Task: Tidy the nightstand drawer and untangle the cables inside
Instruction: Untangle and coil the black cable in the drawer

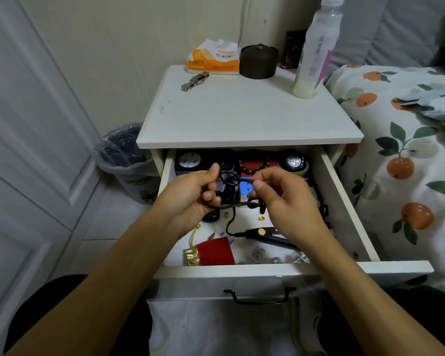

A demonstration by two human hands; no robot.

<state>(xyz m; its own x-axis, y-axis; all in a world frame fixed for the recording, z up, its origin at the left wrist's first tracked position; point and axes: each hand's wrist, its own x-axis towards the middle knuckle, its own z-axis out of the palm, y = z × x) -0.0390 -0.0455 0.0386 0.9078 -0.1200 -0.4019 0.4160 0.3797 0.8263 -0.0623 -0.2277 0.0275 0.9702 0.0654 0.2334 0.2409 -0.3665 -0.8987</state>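
Observation:
The white nightstand drawer [342, 201] stands pulled out below me. Above its middle, both hands hold a thin black cable [229, 222]. My left hand [190, 199] grips a looped part of it. My right hand [280, 196] pinches another stretch between thumb and forefinger. The cable hangs down in a curve to a black device [267, 233] lying on the drawer floor. Part of the tangle is hidden behind my fingers.
In the drawer lie a red pouch [216, 251], gold foil [192, 256], a bead bracelet [252, 168], a watch [294, 163], a black box [198, 160] and small grey bits. On top stand a tissue pack [213, 59], dark jar [258, 61], wristwatch [194, 80], bottle [316, 47]. A bin [126, 155] stands left, the bed [409, 150] right.

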